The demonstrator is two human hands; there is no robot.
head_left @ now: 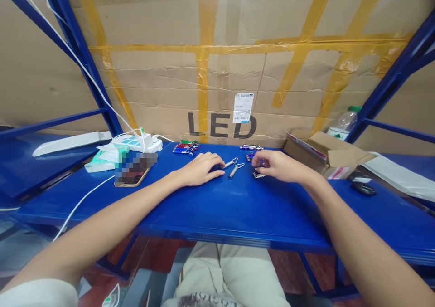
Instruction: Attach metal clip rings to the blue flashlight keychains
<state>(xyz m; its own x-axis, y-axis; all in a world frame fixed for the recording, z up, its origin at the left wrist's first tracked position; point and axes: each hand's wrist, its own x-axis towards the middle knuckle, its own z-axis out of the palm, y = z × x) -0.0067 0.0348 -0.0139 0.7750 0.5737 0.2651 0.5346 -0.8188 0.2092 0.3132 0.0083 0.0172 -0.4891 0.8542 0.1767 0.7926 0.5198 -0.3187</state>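
Note:
Two small silver keychain flashlights with clip rings lie mid-table: the nearer flashlight (234, 171) and the farther flashlight (231, 163). My left hand (203, 168) rests on the table just left of them, thumb and fingers apart. Its fingertips reach the end of the farther flashlight; whether they press on it I cannot tell. My right hand (280, 164) curves over a few small keychain pieces at the right, thumb and fingers apart. A silver piece (258, 174) shows under its fingertips, and a blue piece (250, 157) lies beyond, partly hidden.
Green, red and blue keychain flashlights (185, 148) lie grouped at the back left; more purple ones (250, 147) sit at the back right. Left are a phone (134, 173) and a power strip (131, 142). An opened carton (335, 150) and a black mouse (363, 188) stand right. Cardboard (152, 89) walls the back.

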